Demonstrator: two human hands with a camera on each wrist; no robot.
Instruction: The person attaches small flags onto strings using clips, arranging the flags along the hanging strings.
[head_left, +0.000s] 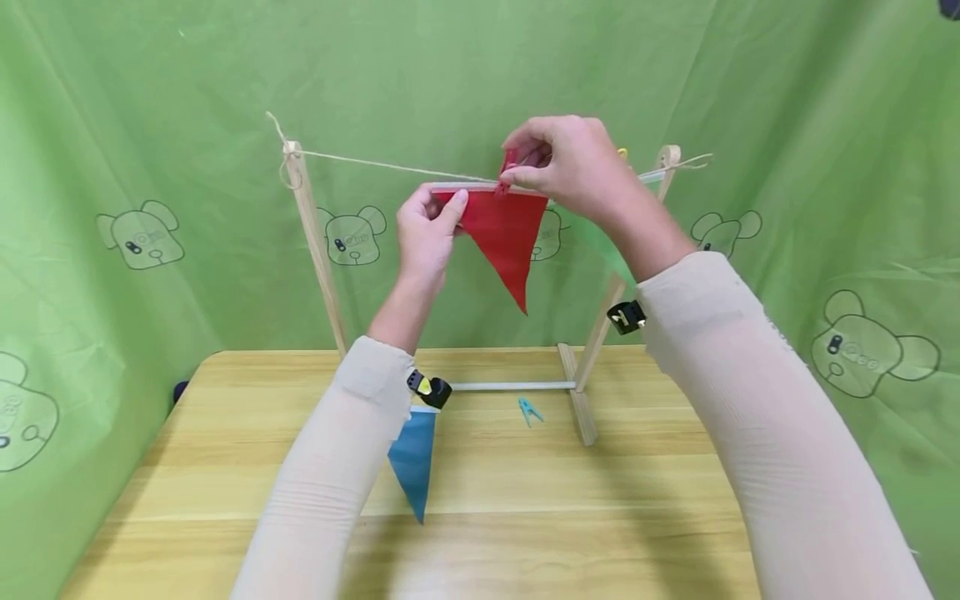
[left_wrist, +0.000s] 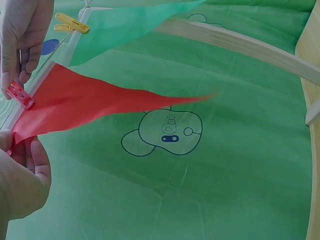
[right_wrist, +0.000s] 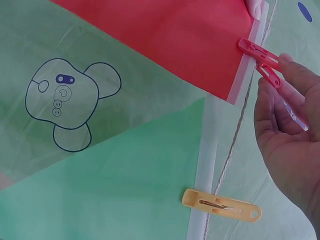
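A red triangular pennant (head_left: pixel 510 237) with a white top band hangs at the string (head_left: pixel 390 167), its point downward. My left hand (head_left: pixel 429 229) pinches the band's left corner between thumb and fingers. With thumb and fingers, my right hand (head_left: pixel 566 162) grips a red clothespin (right_wrist: pixel 260 57), whose jaws sit over the white band at the string. Beyond the right hand, a green pennant (right_wrist: pixel 130 185) hangs on the same string under a yellow clothespin (right_wrist: pixel 220 205). On the table lie a blue pennant (head_left: pixel 415 462), partly behind the left forearm, and a light blue clothespin (head_left: pixel 529 411).
The string is tied between a left wooden post (head_left: pixel 318 250) and a right wooden post (head_left: pixel 600 333). A pale rod (head_left: pixel 510 386) runs low near the right post's wooden foot (head_left: pixel 577 400). Green curtain (head_left: pixel 465 67) with animal drawings surrounds the wooden table (head_left: pixel 525 517).
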